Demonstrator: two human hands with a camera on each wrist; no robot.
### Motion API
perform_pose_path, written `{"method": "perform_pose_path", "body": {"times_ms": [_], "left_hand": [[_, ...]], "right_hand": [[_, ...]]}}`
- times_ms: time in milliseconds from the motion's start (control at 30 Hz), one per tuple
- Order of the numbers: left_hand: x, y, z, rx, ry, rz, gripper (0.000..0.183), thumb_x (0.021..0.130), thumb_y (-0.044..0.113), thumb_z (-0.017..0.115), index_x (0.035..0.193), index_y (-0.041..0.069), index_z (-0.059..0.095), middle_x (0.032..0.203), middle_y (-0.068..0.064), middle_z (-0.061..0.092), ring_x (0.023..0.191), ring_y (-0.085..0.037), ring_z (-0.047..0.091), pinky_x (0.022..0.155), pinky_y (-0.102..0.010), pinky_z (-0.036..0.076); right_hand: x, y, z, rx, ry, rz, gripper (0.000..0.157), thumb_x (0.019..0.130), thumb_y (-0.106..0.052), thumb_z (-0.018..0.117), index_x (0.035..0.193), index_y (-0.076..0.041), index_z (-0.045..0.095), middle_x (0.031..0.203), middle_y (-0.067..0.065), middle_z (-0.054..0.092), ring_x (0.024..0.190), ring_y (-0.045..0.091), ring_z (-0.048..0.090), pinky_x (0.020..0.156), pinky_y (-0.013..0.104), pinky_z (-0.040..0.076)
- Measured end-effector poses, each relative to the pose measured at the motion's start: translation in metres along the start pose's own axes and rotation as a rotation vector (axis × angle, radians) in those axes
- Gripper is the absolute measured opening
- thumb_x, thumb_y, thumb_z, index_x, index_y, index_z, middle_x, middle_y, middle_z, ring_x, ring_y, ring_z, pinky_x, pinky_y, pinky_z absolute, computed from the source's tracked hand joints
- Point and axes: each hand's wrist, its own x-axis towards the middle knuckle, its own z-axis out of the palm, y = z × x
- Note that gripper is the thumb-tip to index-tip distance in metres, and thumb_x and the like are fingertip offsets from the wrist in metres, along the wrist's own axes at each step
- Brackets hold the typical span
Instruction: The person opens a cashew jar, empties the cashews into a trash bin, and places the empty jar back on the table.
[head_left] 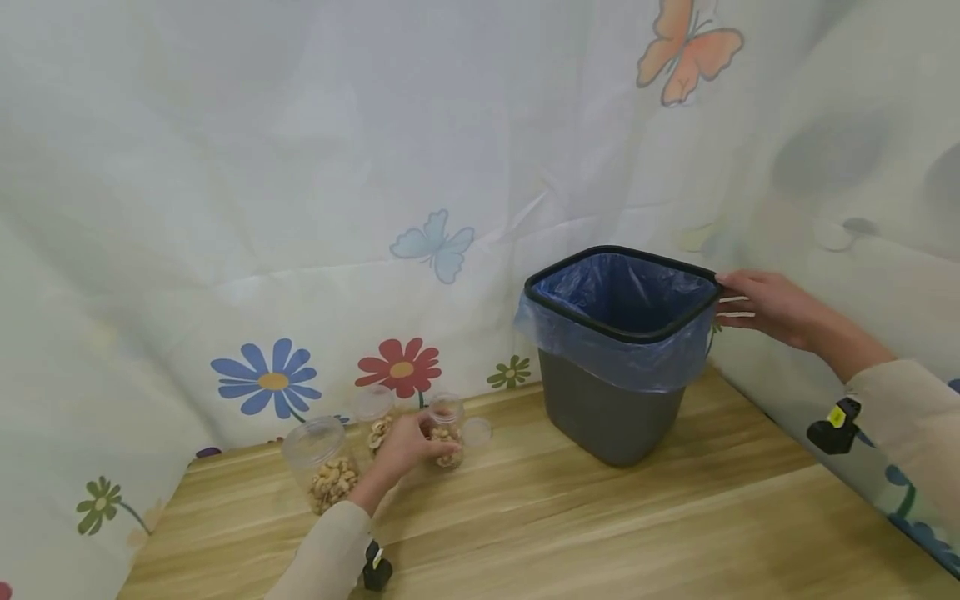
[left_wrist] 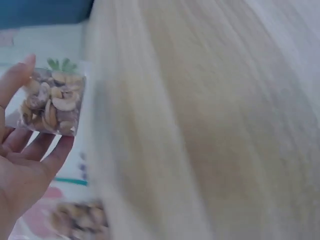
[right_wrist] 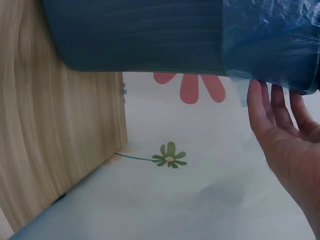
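Observation:
My left hand grips a small clear jar of nuts at the back of the wooden table. In the left wrist view, thumb and fingers hold this jar from opposite sides, with cashew-like nuts showing through its wall. At the right, my right hand touches the corner of a grey trash bin lined with a blue plastic bag. The right wrist view has its fairly straight fingers against the bag-covered side of the bin; the thumb is hidden there.
A larger clear jar of nuts stands left of my left hand. Another nut jar is partly hidden behind that hand. A clear round lid lies beside the gripped jar. Flower-and-butterfly sheeting hangs behind the table.

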Motion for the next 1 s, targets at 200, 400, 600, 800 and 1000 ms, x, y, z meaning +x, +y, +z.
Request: {"method": "perform_pose_path", "body": {"times_ms": [200,400,600,800,1000], "left_hand": [[0.0,0.04,-0.016,-0.103,-0.011,0.141,0.054,0.079,0.027,0.09,0.123,0.009,0.063,0.085,-0.006,0.065,0.071,-0.014,0.053,0.055,-0.028,0.044],[0.002,0.096,-0.048,-0.215,-0.031,0.264,0.061,0.082,0.021,0.088,0.127,0.011,0.048,0.094,-0.009,0.07,0.074,-0.016,0.059,0.057,-0.029,0.049],[0.009,0.163,-0.086,-0.129,-0.032,0.368,0.061,0.084,0.025,0.086,0.129,0.017,0.046,0.108,-0.009,0.07,0.085,-0.02,0.066,0.066,-0.03,0.054],[0.032,0.221,-0.111,0.044,-0.001,0.443,0.065,0.087,0.031,0.083,0.137,0.017,0.044,0.129,-0.007,0.064,0.109,-0.025,0.064,0.083,-0.043,0.058],[0.053,0.252,-0.114,0.222,0.0,0.412,0.07,0.087,0.034,0.082,0.143,0.016,0.045,0.136,-0.011,0.062,0.111,-0.027,0.064,0.091,-0.044,0.054]], "right_hand": [[-0.002,0.002,0.007,0.206,0.006,0.057,0.042,0.109,-0.04,0.045,0.135,-0.006,0.042,0.113,-0.006,0.063,0.103,0.01,0.067,0.091,0.033,0.057],[-0.002,-0.003,0.013,0.159,0.075,0.083,0.038,0.107,-0.045,0.046,0.129,-0.015,0.047,0.12,0.0,0.051,0.099,0.006,0.066,0.091,0.031,0.057],[-0.005,-0.008,0.018,0.223,0.132,0.092,0.032,0.106,-0.041,0.051,0.096,-0.015,0.065,0.098,-0.001,0.06,0.09,0.009,0.068,0.082,0.026,0.058],[-0.003,-0.009,0.024,0.309,0.141,0.083,0.034,0.106,-0.043,0.051,0.091,-0.015,0.064,0.096,-0.001,0.06,0.089,0.012,0.068,0.081,0.029,0.059],[-0.001,-0.005,0.03,0.316,0.145,0.097,0.032,0.106,-0.044,0.05,0.096,-0.017,0.063,0.101,0.0,0.058,0.092,0.012,0.067,0.082,0.031,0.059]]}}
